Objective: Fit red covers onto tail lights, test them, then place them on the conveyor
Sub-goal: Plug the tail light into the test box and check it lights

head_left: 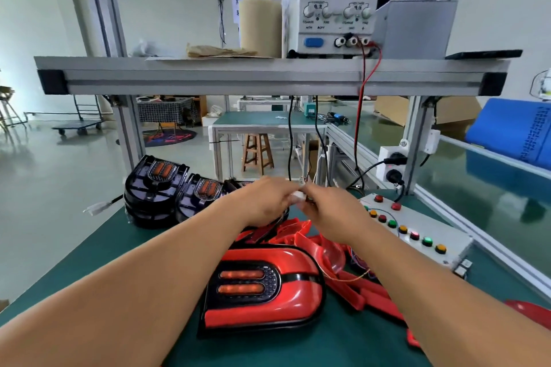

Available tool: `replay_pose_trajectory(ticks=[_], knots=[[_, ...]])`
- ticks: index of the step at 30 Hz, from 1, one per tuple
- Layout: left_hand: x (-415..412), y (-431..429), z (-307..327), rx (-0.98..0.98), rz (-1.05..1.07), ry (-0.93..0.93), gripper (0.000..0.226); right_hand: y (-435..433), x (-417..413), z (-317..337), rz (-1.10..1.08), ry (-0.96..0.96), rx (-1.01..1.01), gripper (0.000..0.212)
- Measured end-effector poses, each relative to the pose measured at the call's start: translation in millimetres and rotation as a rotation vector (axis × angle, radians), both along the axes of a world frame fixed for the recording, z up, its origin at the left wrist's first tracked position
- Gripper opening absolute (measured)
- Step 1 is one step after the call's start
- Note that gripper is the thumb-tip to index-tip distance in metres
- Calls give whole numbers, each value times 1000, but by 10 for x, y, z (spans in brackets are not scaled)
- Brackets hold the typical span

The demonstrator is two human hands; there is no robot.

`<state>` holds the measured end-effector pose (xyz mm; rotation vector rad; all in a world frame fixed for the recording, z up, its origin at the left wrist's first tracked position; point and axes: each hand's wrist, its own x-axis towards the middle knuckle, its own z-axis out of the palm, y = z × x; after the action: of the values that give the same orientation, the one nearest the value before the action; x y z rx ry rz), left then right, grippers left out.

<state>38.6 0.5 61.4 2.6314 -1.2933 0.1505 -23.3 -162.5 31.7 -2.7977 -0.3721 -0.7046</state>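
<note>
Together, left hand (262,199) and right hand (331,211) pinch a white connector (297,196) — each grip closed.

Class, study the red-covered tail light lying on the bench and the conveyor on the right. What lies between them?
The pile of loose red covers and the button box lie between the tail light and the conveyor; an aluminium rail edges the belt. The left hand and right hand pinch a white connector.
</note>
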Motion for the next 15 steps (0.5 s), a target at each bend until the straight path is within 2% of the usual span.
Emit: replay_pose_trajectory(ticks=[2,5,7,10,12,13,15], knots=[[33,19,-40,3,-25,-13,26,-3,16,-16,-39,-4,-72,63],[142,131,-62,46,63,-61,19,-61,44,-68,-121,22,-119,42],[199,259,13,-49,120,-59,24,-131,41,-84,-183,102,-67,39],[220,419,163,-195,149,-74,21,-163,29,-77,-317,229,-253,65],[205,487,244,-267,178,-96,18,-98,20,-37,-346,192,-315,74],[199,526,278,-301,197,-106,20,-47,9,-3,-300,149,-290,69],[180,629,326,-393,266,-122,30,68,-43,61,-108,147,-186,42]])
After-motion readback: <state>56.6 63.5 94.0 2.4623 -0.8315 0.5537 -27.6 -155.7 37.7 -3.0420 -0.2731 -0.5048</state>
